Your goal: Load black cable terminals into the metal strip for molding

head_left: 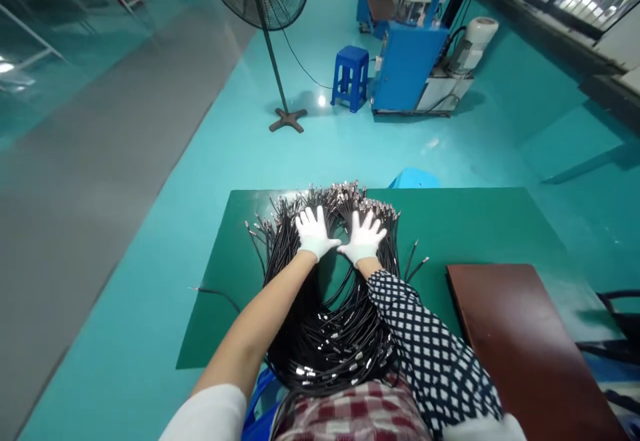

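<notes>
A large bundle of black cables (330, 341) lies curved in a U on the green table (470, 228), its near bend against the checked cloth at my body. Metal-tipped ends (345, 191) gather along the far side. My left hand (314, 233), in a white glove, rests with spread fingers on the left branch of the bundle. On the right branch lies my right hand (364, 237), gloved too, fingers fanned out. The two thumbs point at each other and nearly meet over the gap between branches. Neither hand grips a cable.
A brown board (530, 334) lies at the table's right. Loose cable ends stick out at both sides of the bundle. Beyond the table stand a black floor fan (270, 28), a blue stool (351, 71) and a blue machine (410, 68).
</notes>
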A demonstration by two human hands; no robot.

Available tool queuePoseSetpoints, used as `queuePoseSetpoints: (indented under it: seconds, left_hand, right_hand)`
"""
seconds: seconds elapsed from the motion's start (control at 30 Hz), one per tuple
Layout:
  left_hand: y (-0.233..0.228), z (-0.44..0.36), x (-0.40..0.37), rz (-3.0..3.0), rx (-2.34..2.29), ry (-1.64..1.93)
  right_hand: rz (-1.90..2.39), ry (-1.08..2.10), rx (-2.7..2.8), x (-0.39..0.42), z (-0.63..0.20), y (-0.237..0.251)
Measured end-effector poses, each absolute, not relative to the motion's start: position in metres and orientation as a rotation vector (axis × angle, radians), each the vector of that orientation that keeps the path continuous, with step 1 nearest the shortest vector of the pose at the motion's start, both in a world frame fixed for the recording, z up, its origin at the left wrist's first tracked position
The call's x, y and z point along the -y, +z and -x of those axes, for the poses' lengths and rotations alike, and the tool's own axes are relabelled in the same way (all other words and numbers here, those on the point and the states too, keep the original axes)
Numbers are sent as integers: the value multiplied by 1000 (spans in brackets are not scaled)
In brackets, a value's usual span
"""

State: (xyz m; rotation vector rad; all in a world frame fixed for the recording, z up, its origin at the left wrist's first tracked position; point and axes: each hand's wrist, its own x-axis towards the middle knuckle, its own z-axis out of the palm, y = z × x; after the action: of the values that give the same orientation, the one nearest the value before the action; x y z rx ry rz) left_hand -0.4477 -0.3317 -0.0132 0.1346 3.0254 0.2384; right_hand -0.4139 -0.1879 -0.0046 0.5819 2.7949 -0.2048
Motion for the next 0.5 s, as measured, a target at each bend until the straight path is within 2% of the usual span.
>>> queuePoseSetpoints:
  seconds: [0.1, 0.3, 0.4, 0.5]
  left_hand:
    - [-18, 453, 331, -179, -3012, 166]
    - [2, 446, 392, -25, -3103, 228]
    - [8, 444, 407, 119, -3138, 263]
    - [13, 440, 403, 59, -3113, 289]
  right_hand:
    - [-508, -242, -2775, 177, 424, -9]
    - [-569, -404, -2925, 147, 393, 11]
    - [-658, -719, -3033, 144, 390, 17]
    - [-640, -1023, -2785, 136, 401, 20]
